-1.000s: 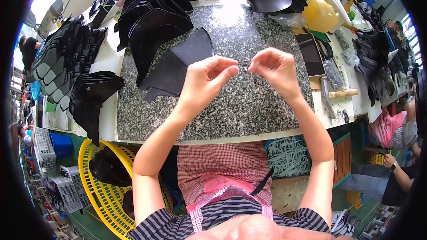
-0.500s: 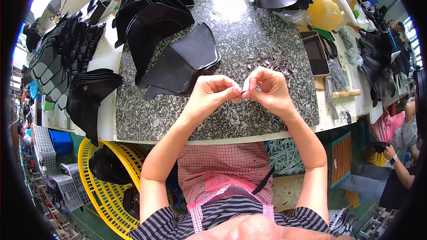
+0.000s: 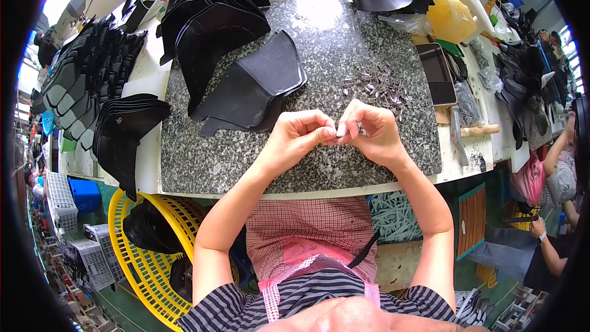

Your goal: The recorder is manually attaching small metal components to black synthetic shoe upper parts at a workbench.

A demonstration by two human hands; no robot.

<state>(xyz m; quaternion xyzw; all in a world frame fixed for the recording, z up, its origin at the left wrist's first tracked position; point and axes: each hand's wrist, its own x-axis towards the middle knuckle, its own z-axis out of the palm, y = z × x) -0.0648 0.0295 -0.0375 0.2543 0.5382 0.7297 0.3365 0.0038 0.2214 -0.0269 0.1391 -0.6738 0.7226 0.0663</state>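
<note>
Over the front of a speckled granite slab (image 3: 332, 43), my two hands meet fingertip to fingertip. My left hand (image 3: 298, 140) is closed in a pinch, thumb against forefinger. My right hand (image 3: 376, 135) pinches too, its thumb and forefinger touching the left fingertips. Whatever sits between them is too small and covered to name. Just beyond my right hand lies a scatter of small, dark, shiny pieces (image 3: 382, 85). Past my left hand rest a few flat black leather-like panels (image 3: 246, 89), stacked and partly overlapping.
Tall stacks of black panels (image 3: 218, 31) stand at the slab's far left. To the right are a dark tray (image 3: 436, 74) and a wooden-handled hammer (image 3: 479, 130). A yellow basket (image 3: 123, 252) stands below left. Another person's hand (image 3: 538, 227) shows at far right.
Both hands have come slightly nearer to me, still fingertip to fingertip. My right forefinger and thumb have shifted their pinch. At far right, the other people's arms have moved.
</note>
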